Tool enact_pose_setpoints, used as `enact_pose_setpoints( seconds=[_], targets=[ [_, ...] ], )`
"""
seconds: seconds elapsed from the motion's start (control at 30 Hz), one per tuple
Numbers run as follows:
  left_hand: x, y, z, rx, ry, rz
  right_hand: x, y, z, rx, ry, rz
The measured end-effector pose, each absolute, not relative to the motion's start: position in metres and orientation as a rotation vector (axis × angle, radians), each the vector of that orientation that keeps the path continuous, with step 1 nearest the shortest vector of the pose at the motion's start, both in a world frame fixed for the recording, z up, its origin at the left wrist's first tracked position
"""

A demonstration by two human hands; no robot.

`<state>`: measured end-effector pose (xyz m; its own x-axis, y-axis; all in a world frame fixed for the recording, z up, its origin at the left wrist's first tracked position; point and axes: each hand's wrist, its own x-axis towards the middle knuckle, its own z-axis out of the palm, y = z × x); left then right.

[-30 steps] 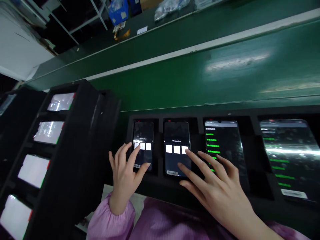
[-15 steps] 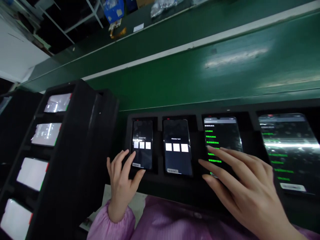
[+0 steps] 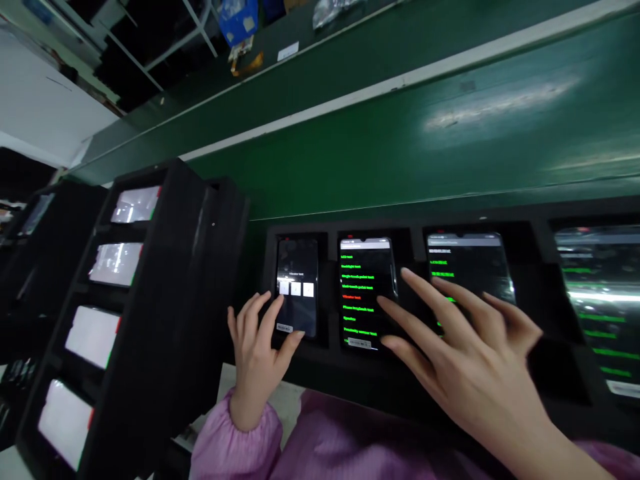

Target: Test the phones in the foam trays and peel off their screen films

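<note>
A black foam tray (image 3: 520, 293) holds a row of lit phones. My left hand (image 3: 257, 347) rests with fingers spread on the lower part of the leftmost phone (image 3: 297, 283), whose screen shows three white squares. My right hand (image 3: 465, 360) hovers open over the gap between the second phone (image 3: 363, 280) and the third phone (image 3: 470, 263), fingertips at the second phone's right edge. Both of those screens show lists of green text. Neither hand holds anything. Pink sleeves cover my arms.
A second black foam tray (image 3: 165, 300) stands tilted at the left with several bright-screened phones (image 3: 90, 337) in its slots. A fourth phone (image 3: 600, 300) lies at the far right. Behind runs a green conveyor belt (image 3: 400, 140); a blue bin (image 3: 239, 19) sits beyond it.
The second phone's screen switched from three white squares to a green text list. My right hand went right to the third phone, then came back toward the second. The left hand barely moved.
</note>
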<state>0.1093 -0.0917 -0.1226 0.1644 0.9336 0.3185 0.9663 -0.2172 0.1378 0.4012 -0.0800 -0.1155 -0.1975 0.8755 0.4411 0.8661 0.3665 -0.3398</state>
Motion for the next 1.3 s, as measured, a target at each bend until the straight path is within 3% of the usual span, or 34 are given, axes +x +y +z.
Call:
enact_pose_setpoints(
  seconds=[0.53, 0.73, 1.3],
  targets=[
    [0.116, -0.079, -0.116, -2.310, -1.946, -0.382, 0.403, -0.088, -0.122, -1.326, -2.100, 0.083],
    [0.108, -0.096, -0.115, -2.103, -1.970, -0.875, 0.408, -0.088, -0.124, -1.284, -2.161, 0.051],
    [0.107, -0.104, -0.121, -2.247, -2.028, -0.541, 0.401, -0.092, -0.123, -1.341, -2.103, 0.072]
  ],
)
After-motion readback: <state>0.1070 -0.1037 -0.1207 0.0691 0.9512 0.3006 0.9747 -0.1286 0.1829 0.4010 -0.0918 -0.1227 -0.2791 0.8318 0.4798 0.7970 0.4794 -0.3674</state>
